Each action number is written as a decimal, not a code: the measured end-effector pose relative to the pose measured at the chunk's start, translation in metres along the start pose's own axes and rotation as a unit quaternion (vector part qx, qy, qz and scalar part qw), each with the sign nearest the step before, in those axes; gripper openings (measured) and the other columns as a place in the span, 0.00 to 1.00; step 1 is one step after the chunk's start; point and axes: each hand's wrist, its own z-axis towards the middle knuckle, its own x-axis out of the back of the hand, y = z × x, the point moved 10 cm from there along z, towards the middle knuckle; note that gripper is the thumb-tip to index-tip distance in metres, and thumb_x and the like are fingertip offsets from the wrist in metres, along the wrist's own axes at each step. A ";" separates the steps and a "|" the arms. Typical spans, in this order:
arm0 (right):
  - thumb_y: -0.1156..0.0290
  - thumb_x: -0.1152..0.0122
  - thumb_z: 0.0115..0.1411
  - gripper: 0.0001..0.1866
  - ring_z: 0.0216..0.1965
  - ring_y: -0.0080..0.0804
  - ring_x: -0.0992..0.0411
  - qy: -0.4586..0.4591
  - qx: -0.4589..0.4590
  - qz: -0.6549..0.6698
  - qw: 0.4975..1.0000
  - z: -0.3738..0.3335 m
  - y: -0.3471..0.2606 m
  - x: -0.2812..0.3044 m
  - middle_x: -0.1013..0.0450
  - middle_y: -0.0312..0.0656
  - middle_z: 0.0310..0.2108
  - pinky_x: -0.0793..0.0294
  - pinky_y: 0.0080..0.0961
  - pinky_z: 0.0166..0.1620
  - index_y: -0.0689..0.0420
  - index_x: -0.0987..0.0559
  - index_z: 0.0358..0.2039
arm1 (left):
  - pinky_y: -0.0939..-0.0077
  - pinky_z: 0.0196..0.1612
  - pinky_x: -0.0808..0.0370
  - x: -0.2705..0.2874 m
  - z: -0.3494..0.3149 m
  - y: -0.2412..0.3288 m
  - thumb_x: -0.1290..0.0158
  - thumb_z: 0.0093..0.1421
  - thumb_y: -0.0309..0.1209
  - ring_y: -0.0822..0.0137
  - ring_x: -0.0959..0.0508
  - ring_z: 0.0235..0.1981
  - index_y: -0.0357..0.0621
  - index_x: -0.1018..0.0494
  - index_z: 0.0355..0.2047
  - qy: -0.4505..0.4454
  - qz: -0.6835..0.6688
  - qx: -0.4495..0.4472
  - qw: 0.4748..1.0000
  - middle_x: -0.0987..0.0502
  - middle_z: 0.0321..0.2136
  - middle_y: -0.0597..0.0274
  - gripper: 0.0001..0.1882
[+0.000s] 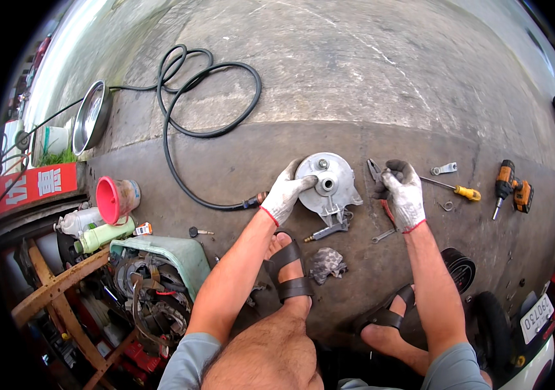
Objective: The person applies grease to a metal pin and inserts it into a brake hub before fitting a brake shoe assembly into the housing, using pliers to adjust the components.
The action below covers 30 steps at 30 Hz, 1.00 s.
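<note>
My left hand [284,195], in a white work glove with dark fingertips, grips the left edge of a round silver metal drum-brake plate [339,185]. Its thumb lies across the plate's face, near the centre hole. To the right, my gloved right hand [404,195] is closed with the fingers curled together; whatever they may hold is hidden. Behind that hand, a pair of red-handled pliers [374,170] is partly covered. An air blow gun [330,230] lies just below the plate. A small spanner [383,236] rests under my right wrist.
A yellow-handled screwdriver [467,193], a small metal lever [444,169] and a cordless drill [505,185] lie rightward. A black hose [225,133] coils at upper left. A green bin [189,260] of parts and a pink-lined bucket [116,198] stand left. A crumpled rag [327,265] lies between my feet.
</note>
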 end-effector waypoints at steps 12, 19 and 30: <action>0.82 0.44 0.60 0.09 0.37 0.29 0.24 -0.151 0.061 -0.139 0.977 -0.014 -0.049 -0.082 0.23 0.42 0.36 0.23 0.27 0.42 0.64 0.21 0.40 | 0.68 0.61 0.31 -0.030 -0.013 0.013 0.38 0.56 0.32 0.61 0.26 0.56 0.29 0.35 0.62 -0.069 0.044 0.025 0.996 0.26 0.56 0.48 0.36; 0.79 0.41 0.55 0.07 0.41 0.43 0.24 -0.194 0.120 -0.360 0.905 -0.031 -0.083 -0.098 0.23 0.48 0.35 0.25 0.35 0.47 0.62 0.19 0.36 | 0.69 0.61 0.31 -0.054 -0.025 0.006 0.41 0.58 0.31 0.62 0.25 0.55 0.29 0.35 0.62 -0.147 0.015 0.065 0.987 0.25 0.56 0.50 0.34; 0.76 0.40 0.56 0.09 0.43 0.47 0.25 -0.207 0.180 -0.449 0.850 -0.043 -0.092 -0.100 0.25 0.48 0.37 0.25 0.38 0.47 0.60 0.19 0.37 | 0.69 0.61 0.29 -0.068 -0.033 0.005 0.41 0.58 0.30 0.62 0.24 0.55 0.29 0.35 0.62 -0.180 -0.025 0.096 0.979 0.25 0.55 0.50 0.33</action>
